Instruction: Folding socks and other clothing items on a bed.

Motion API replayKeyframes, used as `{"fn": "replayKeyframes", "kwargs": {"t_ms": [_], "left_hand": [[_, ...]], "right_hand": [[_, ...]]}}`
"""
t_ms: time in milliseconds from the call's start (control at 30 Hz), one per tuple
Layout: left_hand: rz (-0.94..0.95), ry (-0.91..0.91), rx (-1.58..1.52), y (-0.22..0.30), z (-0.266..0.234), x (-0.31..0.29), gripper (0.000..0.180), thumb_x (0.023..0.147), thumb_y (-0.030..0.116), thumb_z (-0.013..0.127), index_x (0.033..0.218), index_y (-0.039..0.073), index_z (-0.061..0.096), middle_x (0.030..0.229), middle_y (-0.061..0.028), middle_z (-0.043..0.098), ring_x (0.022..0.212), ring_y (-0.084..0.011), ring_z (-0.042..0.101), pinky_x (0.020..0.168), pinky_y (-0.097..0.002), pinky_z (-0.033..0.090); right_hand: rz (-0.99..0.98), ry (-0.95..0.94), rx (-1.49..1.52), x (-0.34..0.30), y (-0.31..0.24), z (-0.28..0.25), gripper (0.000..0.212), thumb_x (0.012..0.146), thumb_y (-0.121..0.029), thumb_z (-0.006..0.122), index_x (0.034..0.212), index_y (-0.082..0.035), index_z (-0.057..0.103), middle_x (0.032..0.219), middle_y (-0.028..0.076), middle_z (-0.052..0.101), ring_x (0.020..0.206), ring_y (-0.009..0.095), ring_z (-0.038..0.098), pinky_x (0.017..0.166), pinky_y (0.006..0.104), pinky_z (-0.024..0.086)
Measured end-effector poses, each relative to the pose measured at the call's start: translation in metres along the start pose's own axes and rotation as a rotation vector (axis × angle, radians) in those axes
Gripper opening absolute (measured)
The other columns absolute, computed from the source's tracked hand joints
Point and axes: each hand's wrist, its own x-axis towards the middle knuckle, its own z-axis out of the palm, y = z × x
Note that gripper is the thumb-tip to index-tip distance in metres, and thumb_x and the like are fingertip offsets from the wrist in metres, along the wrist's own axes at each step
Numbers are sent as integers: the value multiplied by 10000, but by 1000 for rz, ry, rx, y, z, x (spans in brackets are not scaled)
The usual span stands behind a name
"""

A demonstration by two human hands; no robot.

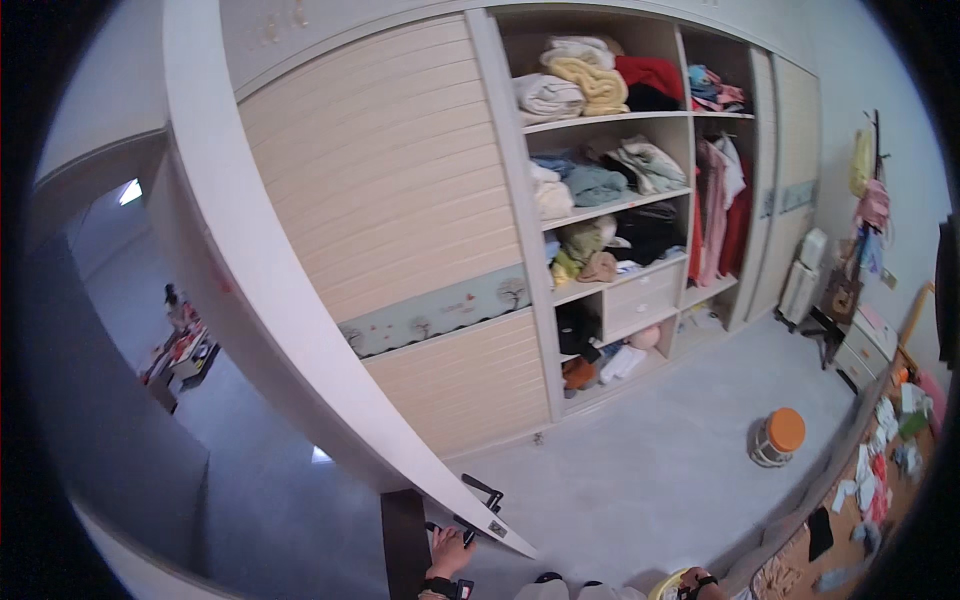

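My left hand [450, 553] is at the lower middle, a dark band on its wrist. Its fingers are closed around the black lever handle [467, 538] of a white door [330, 370]. The door stands ajar, and its edge sweeps down from the upper left. Another black lever [483, 490] sticks out on the door's other side. At the lower edge, my right hand [692, 577] grips the rim of a yellow tub [664, 586], mostly cut off by the picture. What the tub holds is hidden.
A wardrobe [600, 122] with folded clothes and bedding fills the far wall. An orange-topped round stool [786, 430] stands on the grey floor [640, 470]. At right, a bed [790, 548] is strewn with clothes. A white suitcase [800, 290] and small cabinet [866, 347] stand beyond.
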Motion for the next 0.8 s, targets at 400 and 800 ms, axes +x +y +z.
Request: {"fn": "replayKeyframes", "kwargs": {"t_ms": [400, 800], "left_hand": [[44, 362, -181, -57, 0, -125, 557, 815, 302, 590, 1260, -7, 459, 1234, -252, 503, 1157, -409, 454, 950, -471, 376], [-558, 135, -192, -83, -25, -242, 494, 856, 284, 575, 1239, -15, 486, 1138, -249, 571, 1043, -419, 527, 901, -440, 434]], "right_hand": [[-487, -87, -795, 88, -111, 69, 271, 833, -217, 542, 964, 7, 619, 820, 109, 671, 765, 224, 659, 738, 336, 534], [144, -39, 36, 65, -26, 1, 385, 906, -405, 461, 606, -166, 424, 525, 59, 433, 514, 256, 361, 561, 475, 318]]}}
